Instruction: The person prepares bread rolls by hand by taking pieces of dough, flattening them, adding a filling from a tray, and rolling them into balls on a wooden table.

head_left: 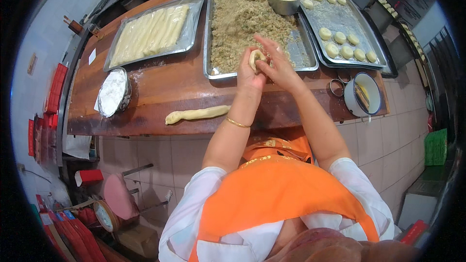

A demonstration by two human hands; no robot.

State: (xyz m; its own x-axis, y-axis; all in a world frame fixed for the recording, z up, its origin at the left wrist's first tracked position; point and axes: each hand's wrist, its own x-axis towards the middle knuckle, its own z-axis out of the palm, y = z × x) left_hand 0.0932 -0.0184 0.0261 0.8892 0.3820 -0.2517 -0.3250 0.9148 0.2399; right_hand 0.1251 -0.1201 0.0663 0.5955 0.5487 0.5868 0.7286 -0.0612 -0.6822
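Over the near edge of a tray of crumbly filling [238, 19], both my hands work on one small piece of dough [253, 60]. It is shaped like a cup with a hollow in its middle. My left hand [248, 76] is closed around the dough from below. My right hand [282, 72] has its thumb at the hollow, with its fingers stretched out above. Whether filling lies inside the dough is hard to see. On the wooden table [170, 85], left of my wrists, lies a loose dough rope [198, 114].
Left stands a tray of plastic-covered dough strips [150, 31], with a bowl of white flour [112, 92] nearer me. A metal bowl [284, 6] sits on the filling tray. Right are a tray of round dough pieces [345, 52], metal rings [336, 87] and a white pot [353, 106].
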